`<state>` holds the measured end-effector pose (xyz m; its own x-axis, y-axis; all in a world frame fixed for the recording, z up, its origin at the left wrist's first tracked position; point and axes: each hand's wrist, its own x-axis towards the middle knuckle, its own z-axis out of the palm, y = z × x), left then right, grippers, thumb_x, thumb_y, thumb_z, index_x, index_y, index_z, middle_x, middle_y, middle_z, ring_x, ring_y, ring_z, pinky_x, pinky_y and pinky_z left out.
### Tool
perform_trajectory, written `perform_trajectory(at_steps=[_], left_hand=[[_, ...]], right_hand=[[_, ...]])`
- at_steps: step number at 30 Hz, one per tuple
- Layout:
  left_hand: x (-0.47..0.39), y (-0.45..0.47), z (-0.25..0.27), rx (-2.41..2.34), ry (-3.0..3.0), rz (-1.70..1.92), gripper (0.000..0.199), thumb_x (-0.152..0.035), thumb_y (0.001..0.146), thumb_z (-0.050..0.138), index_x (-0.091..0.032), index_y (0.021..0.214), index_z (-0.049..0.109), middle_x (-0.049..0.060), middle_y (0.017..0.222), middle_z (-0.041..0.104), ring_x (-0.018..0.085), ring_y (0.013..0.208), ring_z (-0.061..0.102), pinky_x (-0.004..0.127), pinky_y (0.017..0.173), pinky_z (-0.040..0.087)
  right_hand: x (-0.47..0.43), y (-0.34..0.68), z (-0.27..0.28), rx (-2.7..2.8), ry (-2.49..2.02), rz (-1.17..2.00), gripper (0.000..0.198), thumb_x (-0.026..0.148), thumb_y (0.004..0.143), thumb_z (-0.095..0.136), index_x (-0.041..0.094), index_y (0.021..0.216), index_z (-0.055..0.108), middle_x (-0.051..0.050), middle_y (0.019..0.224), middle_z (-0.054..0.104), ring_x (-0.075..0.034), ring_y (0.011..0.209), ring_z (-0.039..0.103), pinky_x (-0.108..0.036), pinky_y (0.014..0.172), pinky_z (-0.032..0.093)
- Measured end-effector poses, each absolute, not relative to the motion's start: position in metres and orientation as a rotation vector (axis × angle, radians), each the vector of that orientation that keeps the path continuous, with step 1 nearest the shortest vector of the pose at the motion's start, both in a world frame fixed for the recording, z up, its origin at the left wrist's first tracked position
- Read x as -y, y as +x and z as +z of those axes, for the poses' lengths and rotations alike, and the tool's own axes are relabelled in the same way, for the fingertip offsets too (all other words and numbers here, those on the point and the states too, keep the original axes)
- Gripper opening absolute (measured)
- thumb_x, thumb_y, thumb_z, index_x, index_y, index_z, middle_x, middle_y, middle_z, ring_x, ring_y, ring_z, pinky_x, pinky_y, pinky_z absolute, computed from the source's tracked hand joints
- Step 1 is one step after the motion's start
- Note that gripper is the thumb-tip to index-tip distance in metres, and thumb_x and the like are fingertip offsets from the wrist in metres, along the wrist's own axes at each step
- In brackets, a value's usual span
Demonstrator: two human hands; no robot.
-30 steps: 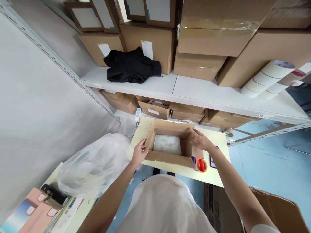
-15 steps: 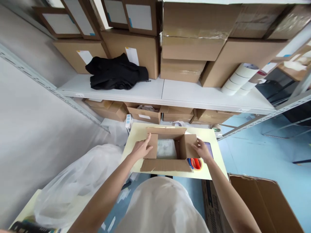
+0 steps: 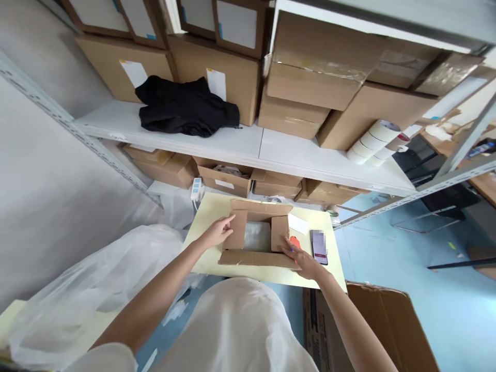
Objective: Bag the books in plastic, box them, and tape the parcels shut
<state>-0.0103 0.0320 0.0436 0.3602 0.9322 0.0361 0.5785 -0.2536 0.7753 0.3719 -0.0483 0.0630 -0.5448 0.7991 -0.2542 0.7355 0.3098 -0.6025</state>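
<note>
An opened cardboard box (image 3: 237, 232) stands on the pale yellow table, its flaps spread. Inside it lies something pale in clear wrapping (image 3: 257, 236). My left hand (image 3: 219, 231) is at the left flap, index finger stretched out and no object in it. At the box's front right corner, my right hand (image 3: 305, 261) has its fingers extended by the right flap (image 3: 279, 232) and the front flap (image 3: 256, 258). Partly hidden behind that hand is a red-orange item (image 3: 295, 242). A phone (image 3: 319, 248) with a lit screen lies to the right.
A white shelf (image 3: 298, 155) behind the table carries cartons, a black garment (image 3: 188, 107) and white tape rolls (image 3: 372, 142). Left of me lies a translucent plastic sheet (image 3: 116, 274). A large open carton (image 3: 391, 320) stands on the floor at right.
My right hand has shifted from the right flap's outer edge to the front right corner, uncovering the phone. The left hand stays by the left flap. The whole view has tilted.
</note>
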Motion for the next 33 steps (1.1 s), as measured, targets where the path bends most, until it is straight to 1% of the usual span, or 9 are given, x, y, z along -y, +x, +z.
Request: perform_trajectory(at_steps=[3,6,11,16,19,22,26,29,33], left_hand=[[-0.002,-0.027,0.033,-1.224,1.796,0.861,0.042,-0.02,0.08,0.046,-0.023,0.115,0.069,0.009,0.109,0.067,0.022,0.108,0.062,0.038,0.099,0.046],[0.034,-0.033,0.03,-1.144,1.709,0.893,0.037,-0.018,0.079,0.048,-0.024,0.106,0.072,0.009,0.119,0.066,0.026,0.124,0.054,0.044,0.108,0.039],[0.051,-0.021,0.037,-1.283,1.686,0.987,0.034,-0.031,0.078,0.062,-0.018,0.109,0.066,0.014,0.126,0.058,0.027,0.122,0.053,0.042,0.103,0.045],[0.033,-0.024,0.033,-1.438,1.707,0.919,0.025,-0.037,0.086,0.053,-0.018,0.07,0.059,0.012,0.106,0.057,0.024,0.104,0.059,0.039,0.096,0.047],[0.025,-0.028,0.021,-1.439,1.629,0.93,0.017,-0.033,0.089,0.048,-0.02,0.081,0.057,0.008,0.099,0.058,0.021,0.097,0.06,0.037,0.091,0.048],[0.021,-0.025,0.008,-1.47,1.433,0.977,0.023,-0.03,0.085,0.053,-0.02,0.106,0.051,0.006,0.096,0.06,0.017,0.086,0.061,0.034,0.079,0.052],[0.021,-0.02,-0.002,-1.47,1.321,1.015,0.031,-0.027,0.083,0.055,-0.019,0.113,0.05,0.004,0.094,0.061,0.015,0.082,0.061,0.029,0.071,0.052],[0.022,-0.021,-0.004,-1.472,1.323,1.002,0.031,-0.028,0.083,0.056,-0.018,0.112,0.054,0.005,0.094,0.062,0.016,0.083,0.062,0.029,0.071,0.052],[0.023,-0.023,-0.004,-1.476,1.236,1.003,0.035,-0.031,0.08,0.061,-0.018,0.112,0.054,0.006,0.094,0.063,0.016,0.081,0.063,0.029,0.069,0.052]], right_hand=[[0.046,0.37,0.064,2.401,-1.41,1.05,0.053,0.037,0.083,0.058,0.021,0.134,0.055,-0.013,0.154,0.033,-0.031,0.136,0.042,-0.048,0.107,0.041],[0.045,0.361,0.054,2.091,-1.521,0.861,0.047,0.05,0.09,0.045,0.02,0.12,0.065,-0.016,0.131,0.06,-0.032,0.124,0.055,-0.05,0.103,0.045],[0.045,0.34,0.03,1.692,-1.749,0.671,0.05,0.061,0.083,0.052,0.02,0.109,0.064,-0.015,0.111,0.065,-0.033,0.1,0.065,-0.049,0.081,0.056],[0.045,0.317,0.031,1.861,-1.769,0.637,0.048,0.063,0.085,0.046,0.019,0.084,0.065,-0.014,0.103,0.061,-0.03,0.097,0.062,-0.047,0.085,0.053],[0.042,0.31,0.03,1.795,-1.858,0.582,0.052,0.067,0.078,0.055,0.019,0.096,0.062,-0.012,0.097,0.06,-0.029,0.093,0.062,-0.046,0.085,0.052],[0.034,0.311,0.028,1.622,-1.982,0.574,0.082,0.069,0.068,0.064,0.017,0.128,0.045,-0.012,0.104,0.058,-0.028,0.088,0.062,-0.046,0.08,0.053],[0.005,0.321,0.043,1.696,-1.895,0.495,0.113,0.069,0.066,0.066,0.015,0.15,0.012,-0.024,0.135,0.04,-0.036,0.115,0.054,-0.051,0.089,0.049],[-0.028,0.325,0.065,1.827,-1.777,0.398,0.113,0.066,0.07,0.065,0.017,0.152,0.005,-0.024,0.147,0.029,-0.039,0.131,0.04,-0.055,0.094,0.046],[-0.047,0.318,0.082,1.972,-1.709,0.349,0.085,0.056,0.081,0.059,0.018,0.149,0.026,-0.019,0.134,0.047,-0.034,0.126,0.047,-0.052,0.101,0.043]])
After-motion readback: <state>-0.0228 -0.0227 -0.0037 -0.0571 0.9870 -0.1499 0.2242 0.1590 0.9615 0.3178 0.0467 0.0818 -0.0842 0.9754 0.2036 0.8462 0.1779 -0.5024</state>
